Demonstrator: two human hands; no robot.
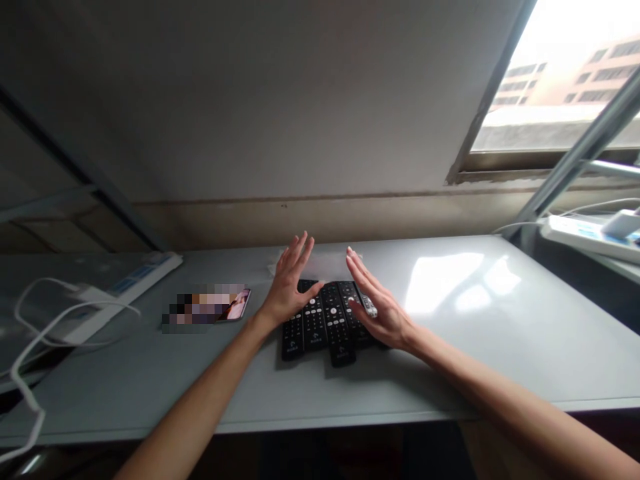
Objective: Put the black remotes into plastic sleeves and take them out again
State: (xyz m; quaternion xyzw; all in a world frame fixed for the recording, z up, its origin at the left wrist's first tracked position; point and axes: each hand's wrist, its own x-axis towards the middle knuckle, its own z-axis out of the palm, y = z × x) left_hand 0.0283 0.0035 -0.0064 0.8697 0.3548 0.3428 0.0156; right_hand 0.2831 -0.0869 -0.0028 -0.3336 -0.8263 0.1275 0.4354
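Note:
Several black remote controls [333, 320] lie side by side on the grey table, and one near their middle juts toward the front edge. My left hand [290, 287] is over the left part of the row, its fingers spread and pointing up and away, holding nothing. Over the right part is my right hand [377, 307], its palm turned inward and fingers stretched out, with nothing in it. Whether either hand touches the remotes cannot be told. Behind the remotes lies a clear plastic sheet or bag [327, 268], partly hidden by my hands.
The grey table [175, 393] runs along a wall. A phone-like object [235, 305] with a blurred part lies left of the remotes. White power strips [120, 297] with cables stand at the far left and on the right side. A window is at the upper right.

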